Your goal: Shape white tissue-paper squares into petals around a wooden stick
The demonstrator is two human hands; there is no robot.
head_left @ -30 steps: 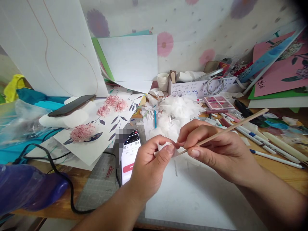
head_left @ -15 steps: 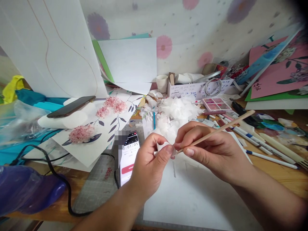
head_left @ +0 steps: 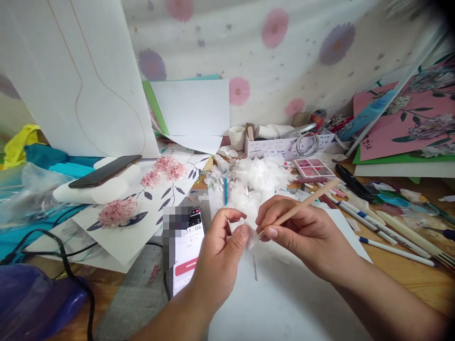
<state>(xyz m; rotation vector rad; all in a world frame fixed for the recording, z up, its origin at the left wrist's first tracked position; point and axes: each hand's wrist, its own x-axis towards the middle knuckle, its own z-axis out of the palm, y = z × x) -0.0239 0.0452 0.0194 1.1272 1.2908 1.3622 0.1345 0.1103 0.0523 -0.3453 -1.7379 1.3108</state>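
Curled left hand (head_left: pixel 222 255) pinches white scrap (head_left: pixel 251 240), right hand (head_left: pixel 300 234) a slanted stick (head_left: pixel 320 193)!
Lit phone (head_left: pixel 185 247) left; white paper heap (head_left: pixel 263 173) far.

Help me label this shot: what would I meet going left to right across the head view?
Yellow material, black phone, upper pink flowers, left hand, right hand, pink card.

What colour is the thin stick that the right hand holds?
The stick is pale tan, like bare wood; it shows best in the head view.
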